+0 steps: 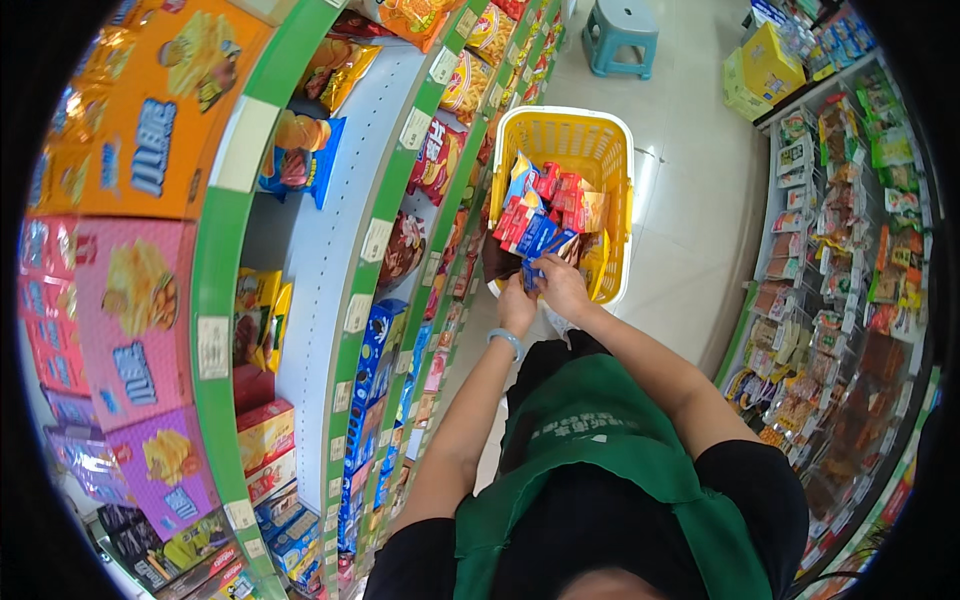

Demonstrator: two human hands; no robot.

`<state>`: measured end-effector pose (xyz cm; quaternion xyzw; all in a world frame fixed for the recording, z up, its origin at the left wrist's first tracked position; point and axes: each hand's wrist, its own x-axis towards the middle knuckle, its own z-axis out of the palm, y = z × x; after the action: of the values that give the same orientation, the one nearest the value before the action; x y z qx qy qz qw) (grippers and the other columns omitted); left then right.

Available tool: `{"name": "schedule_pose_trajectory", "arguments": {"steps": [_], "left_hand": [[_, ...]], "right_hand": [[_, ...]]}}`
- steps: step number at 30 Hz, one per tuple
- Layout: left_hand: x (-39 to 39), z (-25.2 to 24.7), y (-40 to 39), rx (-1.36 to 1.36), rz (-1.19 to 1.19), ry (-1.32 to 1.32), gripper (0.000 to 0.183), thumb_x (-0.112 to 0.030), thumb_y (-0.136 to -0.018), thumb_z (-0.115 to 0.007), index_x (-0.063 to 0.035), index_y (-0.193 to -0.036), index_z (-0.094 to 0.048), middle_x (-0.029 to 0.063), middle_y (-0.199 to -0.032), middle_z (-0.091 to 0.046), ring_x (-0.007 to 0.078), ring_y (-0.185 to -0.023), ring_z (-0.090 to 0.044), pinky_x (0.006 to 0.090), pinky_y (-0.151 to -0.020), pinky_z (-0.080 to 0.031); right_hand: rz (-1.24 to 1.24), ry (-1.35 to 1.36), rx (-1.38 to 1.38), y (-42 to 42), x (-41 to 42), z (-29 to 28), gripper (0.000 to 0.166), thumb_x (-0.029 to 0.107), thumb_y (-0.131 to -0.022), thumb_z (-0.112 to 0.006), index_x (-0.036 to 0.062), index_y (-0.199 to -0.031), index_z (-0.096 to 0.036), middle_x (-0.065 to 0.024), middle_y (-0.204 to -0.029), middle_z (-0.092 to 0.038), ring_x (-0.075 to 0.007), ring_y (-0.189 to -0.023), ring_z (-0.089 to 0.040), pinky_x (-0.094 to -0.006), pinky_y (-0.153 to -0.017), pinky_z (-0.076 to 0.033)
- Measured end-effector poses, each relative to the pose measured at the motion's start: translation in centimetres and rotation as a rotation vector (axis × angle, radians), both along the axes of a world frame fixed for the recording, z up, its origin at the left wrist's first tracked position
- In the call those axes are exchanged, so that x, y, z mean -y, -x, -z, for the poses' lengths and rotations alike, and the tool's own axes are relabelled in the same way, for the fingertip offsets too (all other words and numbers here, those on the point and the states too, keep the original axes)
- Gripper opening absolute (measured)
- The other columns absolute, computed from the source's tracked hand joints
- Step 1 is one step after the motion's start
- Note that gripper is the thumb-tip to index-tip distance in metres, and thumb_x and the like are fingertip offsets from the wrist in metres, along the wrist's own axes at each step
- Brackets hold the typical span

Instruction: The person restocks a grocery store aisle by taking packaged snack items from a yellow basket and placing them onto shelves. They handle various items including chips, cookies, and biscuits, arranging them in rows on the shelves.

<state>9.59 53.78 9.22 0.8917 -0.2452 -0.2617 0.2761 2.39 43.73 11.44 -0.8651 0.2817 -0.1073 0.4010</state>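
Over the near end of a yellow plastic shopping basket (619,135) with a white rim, my hands meet at a small blue snack box (530,276). My left hand (516,306), with a pale bracelet at its wrist, grips the box's lower left side. From the right, my right hand (561,285) has its fingers closed on the same box. Inside the basket lie several red boxes (564,196), another blue box (537,234), a blue-and-yellow bag (523,180) and a yellow bag (598,262). A dark brown packet (500,259) is partly hidden beside my left hand.
Snack shelves with green price rails (375,270) run close along the left, holding bags and boxes. A rack of packaged foods (825,247) lines the right. Beyond the basket, a teal plastic stool (621,37) stands on the tiled floor (679,195).
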Motion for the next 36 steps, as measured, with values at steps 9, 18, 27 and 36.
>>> {"name": "schedule_pose_trajectory", "arguments": {"steps": [9,18,27,36], "left_hand": [[1.9,1.5,1.1,0.043,-0.080,0.089,0.031,-0.008,-0.078,-0.062,-0.0001,-0.105,-0.049,0.0214,-0.099,-0.057,0.0406,-0.093,-0.056,0.0466,-0.077,-0.046],[-9.6,-20.4,0.7,0.316,-0.149,0.209,0.038,-0.007,-0.076,-0.063,-0.0037,-0.112,-0.051,0.0139,-0.106,-0.052,0.0350,-0.100,-0.053,0.0422,-0.081,-0.046],[-30.1,-34.2,7.0,0.887,-0.366,0.133,0.045,0.004,-0.067,-0.064,-0.0036,-0.111,-0.057,0.0136,-0.103,-0.052,0.0334,-0.094,-0.052,0.0402,-0.080,-0.045],[-43.8,-31.9,8.1,1.211,-0.621,-0.072,0.053,0.011,-0.069,-0.056,-0.0010,-0.120,-0.053,0.0174,-0.127,-0.047,0.0386,-0.121,-0.042,0.0427,-0.095,-0.041]], "right_hand": [[-0.106,0.091,0.075,0.5,3.0,1.4,0.037,0.000,-0.070,-0.058,0.0088,-0.106,-0.060,-0.0093,-0.107,-0.057,-0.0309,-0.097,-0.058,-0.0392,-0.079,-0.050],[-0.491,-0.048,0.250,-2.0,-2.3,-13.2,0.050,-0.008,-0.067,-0.067,0.0037,-0.114,-0.056,-0.0136,-0.112,-0.056,-0.0274,-0.088,-0.062,-0.0318,-0.071,-0.053],[-0.894,-0.230,0.534,-6.2,-22.6,-23.5,0.040,-0.007,-0.071,-0.059,0.0042,-0.109,-0.055,-0.0123,-0.107,-0.056,-0.0272,-0.089,-0.060,-0.0320,-0.076,-0.050],[-1.064,-0.183,0.553,-10.2,-40.6,-22.8,0.037,0.002,-0.076,-0.063,0.0039,-0.111,-0.050,-0.0163,-0.105,-0.058,-0.0336,-0.087,-0.061,-0.0391,-0.074,-0.049]]}}
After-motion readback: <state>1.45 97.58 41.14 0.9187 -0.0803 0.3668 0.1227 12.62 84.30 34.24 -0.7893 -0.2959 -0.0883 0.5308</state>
